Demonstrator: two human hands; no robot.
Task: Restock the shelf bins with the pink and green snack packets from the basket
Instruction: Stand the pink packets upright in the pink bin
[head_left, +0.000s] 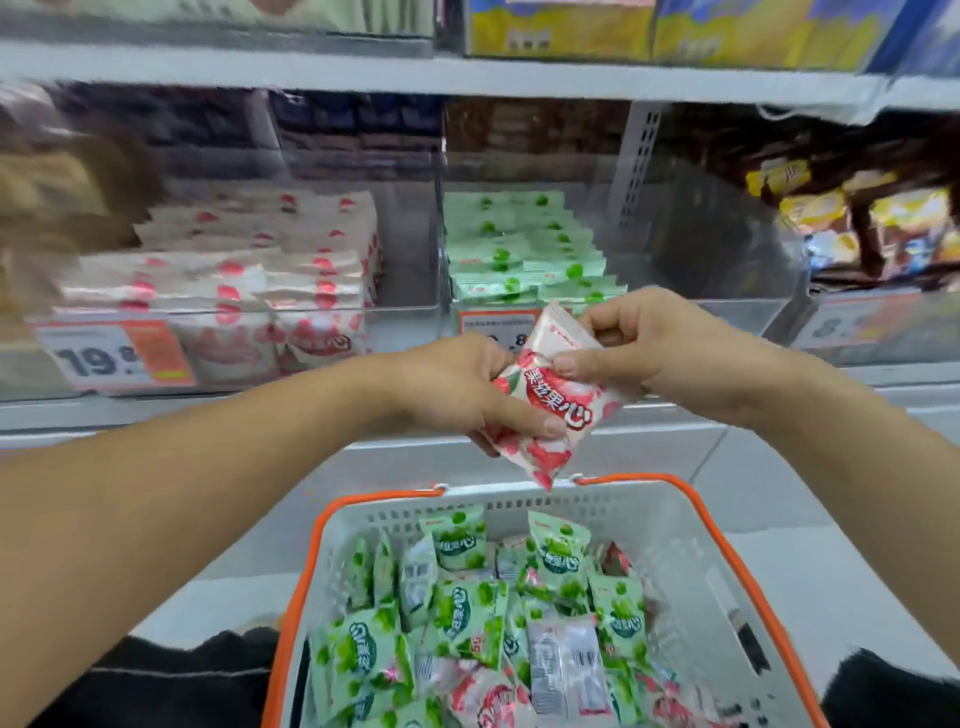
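A small stack of pink packets (550, 400) is held above the far rim of the basket (691, 525), pinched by the left hand (457, 389) from below and the right hand (623, 343) from above, forearms outstretched toward the shelf bins (405, 291).

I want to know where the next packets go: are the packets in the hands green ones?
No. Both the left hand and the right hand grip pink packets, held above the basket.

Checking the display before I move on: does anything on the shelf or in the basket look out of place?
Nothing stands out: pink packets fill the left bin, green packets the middle bin.
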